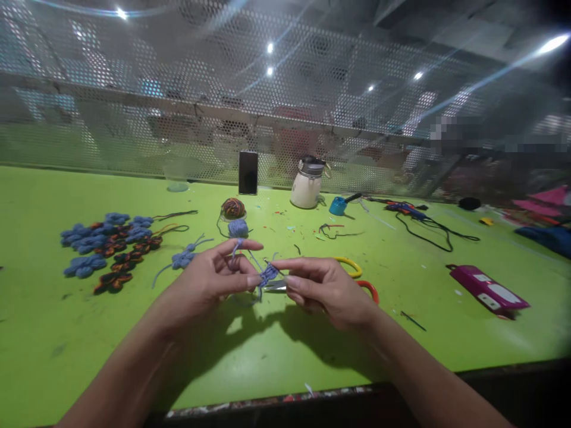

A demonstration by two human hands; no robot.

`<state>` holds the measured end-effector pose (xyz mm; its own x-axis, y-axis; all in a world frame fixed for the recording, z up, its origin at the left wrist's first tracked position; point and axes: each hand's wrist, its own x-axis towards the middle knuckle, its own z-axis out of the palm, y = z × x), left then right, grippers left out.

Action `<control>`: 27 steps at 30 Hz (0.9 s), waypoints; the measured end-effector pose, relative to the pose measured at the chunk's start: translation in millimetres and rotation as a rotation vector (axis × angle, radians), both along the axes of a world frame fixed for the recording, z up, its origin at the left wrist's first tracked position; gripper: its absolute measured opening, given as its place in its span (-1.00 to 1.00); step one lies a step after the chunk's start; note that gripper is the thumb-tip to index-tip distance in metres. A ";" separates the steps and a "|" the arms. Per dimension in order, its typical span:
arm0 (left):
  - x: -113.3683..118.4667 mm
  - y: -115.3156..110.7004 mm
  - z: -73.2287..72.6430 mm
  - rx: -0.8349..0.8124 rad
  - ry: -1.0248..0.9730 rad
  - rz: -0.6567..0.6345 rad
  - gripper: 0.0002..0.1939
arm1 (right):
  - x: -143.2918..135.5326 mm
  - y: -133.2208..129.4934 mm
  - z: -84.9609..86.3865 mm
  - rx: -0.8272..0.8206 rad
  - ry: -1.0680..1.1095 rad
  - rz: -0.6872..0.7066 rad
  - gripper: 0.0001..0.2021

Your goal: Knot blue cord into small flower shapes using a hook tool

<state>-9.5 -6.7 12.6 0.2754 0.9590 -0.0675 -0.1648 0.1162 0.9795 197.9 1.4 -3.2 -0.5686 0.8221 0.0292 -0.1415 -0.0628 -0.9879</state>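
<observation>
Between my hands is a small piece of blue crochet (pixel 268 274). My left hand (pixel 218 274) pinches its left side between thumb and a finger, with blue yarn looped over the raised index finger. My right hand (pixel 330 289) grips a thin crochet hook (pixel 280 271), whose tip is at the top of the piece. Scissors (pixel 368 290) with a yellow and a red handle lie under and behind my right hand. A blue yarn ball (pixel 238 228) and a dark multicoloured ball (pixel 233 208) sit behind my left hand.
Blue crochet flowers (pixel 84 265) and black-orange ones (pixel 113 282) lie at the left. A phone (pixel 248 172), a white bottle (pixel 306 185) and a blue pot (pixel 338 205) stand at the back of the green table (pixel 267 368). Rightward are a cable (pixel 446 238) and purple case (pixel 488 289).
</observation>
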 end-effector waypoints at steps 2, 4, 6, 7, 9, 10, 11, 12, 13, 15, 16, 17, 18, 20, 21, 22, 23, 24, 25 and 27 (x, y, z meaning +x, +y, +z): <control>0.9 -0.5 1.5 -0.001 -0.002 -0.010 -0.45 | -0.1 0.0 0.0 -0.009 -0.005 -0.008 -0.70; 2.3 -0.9 1.7 -0.008 -0.005 0.007 -0.45 | -0.1 0.2 0.3 -0.018 -0.007 -0.012 -0.70; 3.5 -0.9 0.3 -0.020 -0.004 0.040 -0.53 | -0.2 0.5 0.8 -0.023 -0.003 -0.018 -0.70; 3.9 -0.7 -1.0 -0.029 0.001 0.050 -0.57 | -0.4 0.6 1.2 -0.025 -0.005 -0.021 -0.70; 4.2 0.2 -3.8 -0.044 0.015 0.056 -0.64 | -1.0 0.5 1.9 -0.030 -0.010 -0.025 -0.69; 4.3 0.9 -5.1 -0.045 0.026 0.053 -0.65 | -1.3 0.4 2.2 -0.033 -0.014 -0.025 -0.69; 4.3 1.6 -6.2 -0.039 0.037 0.055 -0.65 | -1.6 0.1 2.5 -0.035 -0.021 -0.020 -0.69; 4.5 2.4 -7.1 -0.029 0.044 0.062 -0.64 | -1.8 -0.3 2.6 -0.034 -0.030 -0.011 -0.69; 4.8 3.2 -7.7 -0.016 0.051 0.070 -0.63 | -1.9 -0.7 2.6 -0.028 -0.040 0.000 -0.69; 5.9 4.3 -8.5 0.001 0.064 0.072 -0.63 | -1.9 -1.2 2.1 -0.007 -0.060 0.009 -0.70; 6.5 4.7 -8.8 0.002 0.071 0.060 -0.64 | -1.8 -1.2 1.6 0.003 -0.065 0.001 -0.70; 7.1 4.8 -9.3 0.000 0.077 0.042 -0.64 | -1.8 -0.9 1.1 0.008 -0.066 -0.015 -0.71; 7.5 4.8 -9.7 -0.002 0.084 0.022 -0.64 | -1.8 -0.5 0.6 0.006 -0.064 -0.038 -0.71; 7.9 4.6 -10.8 0.002 0.090 0.000 -0.63 | -2.1 0.5 0.2 -0.014 -0.063 -0.079 -0.70; 7.8 4.4 -11.3 0.009 0.087 0.004 -0.63 | -2.5 0.9 0.3 -0.024 -0.066 -0.095 -0.69; 7.7 4.3 -11.8 0.019 0.081 0.012 -0.61 | -3.1 1.0 0.6 -0.031 -0.071 -0.111 -0.68; 7.6 4.2 -12.0 0.031 0.075 0.020 -0.60 | -3.7 1.0 1.1 -0.035 -0.079 -0.128 -0.68; 7.5 4.0 -12.1 0.041 0.069 0.027 -0.58 | -4.4 0.8 1.8 -0.035 -0.089 -0.142 -0.67; 7.6 3.9 -11.9 0.051 0.065 0.031 -0.56 | -5.1 0.6 2.5 -0.033 -0.101 -0.155 -0.67; 7.9 3.4 -10.4 0.064 0.058 0.036 -0.55 | -6.2 -0.1 3.6 -0.019 -0.124 -0.172 -0.68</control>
